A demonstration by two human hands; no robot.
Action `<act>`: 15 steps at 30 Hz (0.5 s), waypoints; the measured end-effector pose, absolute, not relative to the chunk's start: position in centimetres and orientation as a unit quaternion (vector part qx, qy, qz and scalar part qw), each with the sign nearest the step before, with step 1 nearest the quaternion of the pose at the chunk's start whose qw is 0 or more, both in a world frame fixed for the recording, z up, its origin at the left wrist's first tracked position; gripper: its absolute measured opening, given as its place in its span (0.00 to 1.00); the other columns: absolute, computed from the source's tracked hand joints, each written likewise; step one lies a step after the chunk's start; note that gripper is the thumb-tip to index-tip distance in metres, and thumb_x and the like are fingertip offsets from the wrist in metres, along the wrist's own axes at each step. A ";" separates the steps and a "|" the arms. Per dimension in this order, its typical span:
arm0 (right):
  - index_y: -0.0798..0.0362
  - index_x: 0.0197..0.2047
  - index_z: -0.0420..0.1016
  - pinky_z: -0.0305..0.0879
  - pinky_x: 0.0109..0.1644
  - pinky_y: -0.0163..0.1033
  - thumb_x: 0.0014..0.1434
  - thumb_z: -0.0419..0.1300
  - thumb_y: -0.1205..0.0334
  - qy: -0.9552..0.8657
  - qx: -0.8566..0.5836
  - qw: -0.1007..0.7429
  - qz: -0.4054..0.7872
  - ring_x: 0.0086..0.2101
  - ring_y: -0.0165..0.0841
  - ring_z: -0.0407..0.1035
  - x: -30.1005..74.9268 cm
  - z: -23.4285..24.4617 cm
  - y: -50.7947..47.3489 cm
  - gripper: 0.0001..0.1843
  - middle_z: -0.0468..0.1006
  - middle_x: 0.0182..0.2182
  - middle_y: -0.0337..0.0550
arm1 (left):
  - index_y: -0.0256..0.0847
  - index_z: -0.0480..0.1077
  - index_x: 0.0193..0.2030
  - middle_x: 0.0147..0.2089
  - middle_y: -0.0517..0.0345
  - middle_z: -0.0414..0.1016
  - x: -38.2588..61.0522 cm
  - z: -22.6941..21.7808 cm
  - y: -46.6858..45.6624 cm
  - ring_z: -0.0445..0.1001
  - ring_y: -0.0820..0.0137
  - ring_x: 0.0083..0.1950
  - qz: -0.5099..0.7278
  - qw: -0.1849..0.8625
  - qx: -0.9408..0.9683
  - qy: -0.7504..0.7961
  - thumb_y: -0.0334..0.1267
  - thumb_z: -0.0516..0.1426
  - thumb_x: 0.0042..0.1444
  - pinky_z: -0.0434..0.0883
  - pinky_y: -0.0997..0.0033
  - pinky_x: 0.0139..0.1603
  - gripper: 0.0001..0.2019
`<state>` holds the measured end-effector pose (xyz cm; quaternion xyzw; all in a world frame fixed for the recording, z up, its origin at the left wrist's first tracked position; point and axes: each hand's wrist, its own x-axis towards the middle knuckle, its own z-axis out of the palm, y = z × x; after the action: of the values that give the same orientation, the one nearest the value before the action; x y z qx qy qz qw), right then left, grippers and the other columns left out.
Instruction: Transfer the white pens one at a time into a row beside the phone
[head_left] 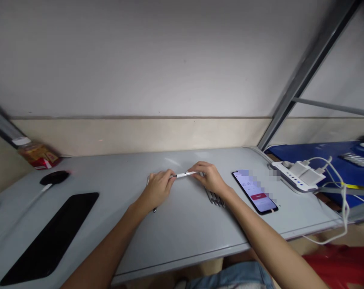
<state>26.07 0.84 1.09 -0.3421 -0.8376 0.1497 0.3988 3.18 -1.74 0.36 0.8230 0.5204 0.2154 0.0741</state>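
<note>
Over the middle of the grey table [182, 224], both my hands pinch the two ends of a thin white pen [186, 174]. My left hand [157, 188] is closed on the pen's left end, with a dark-tipped pen part poking out beneath it. My right hand [209, 176] is closed on the right end. Several silver-grey pens [215, 198] lie side by side on the table just under and behind my right wrist.
A phone [254, 192] with a lit screen lies to the right of my right hand. A white power strip [296, 176] with chargers and cables sits at the right edge. A black pad [52, 237] lies left, a black mouse [54, 177] and a red packet [39, 155] beyond it.
</note>
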 end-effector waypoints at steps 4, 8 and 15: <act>0.51 0.41 0.80 0.64 0.45 0.39 0.58 0.61 0.64 -0.817 -0.335 0.417 0.217 0.38 0.34 0.72 25.5 1.3 0.5 0.08 0.80 0.38 0.45 | 0.43 0.64 0.41 0.40 0.57 0.73 3.1 0.3 -1.8 0.69 0.66 0.42 0.199 0.067 0.837 0.506 0.42 0.40 0.67 0.57 0.63 0.46 0.14; 0.53 0.38 0.80 0.63 0.37 0.36 0.60 0.59 0.56 -0.771 -0.358 0.407 0.333 0.32 0.32 0.70 25.6 1.1 0.5 0.12 0.79 0.31 0.44 | 0.44 0.65 0.43 0.40 0.58 0.72 3.1 0.6 -1.8 0.67 0.66 0.43 0.199 0.058 0.851 0.483 0.41 0.41 0.67 0.56 0.64 0.45 0.13; 0.54 0.46 0.73 0.56 0.29 0.32 0.58 0.60 0.52 -0.742 -0.350 0.361 0.443 0.24 0.26 0.61 26.6 1.7 0.7 0.17 0.69 0.23 0.34 | 0.43 0.65 0.42 0.39 0.59 0.72 2.8 1.1 -1.8 0.66 0.66 0.43 0.214 0.051 0.847 0.484 0.41 0.42 0.67 0.56 0.64 0.44 0.12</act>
<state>26.56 0.66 1.74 -0.3499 -0.7424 0.4432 0.3605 2.79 -1.78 1.14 0.8469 0.4843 0.2136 0.0508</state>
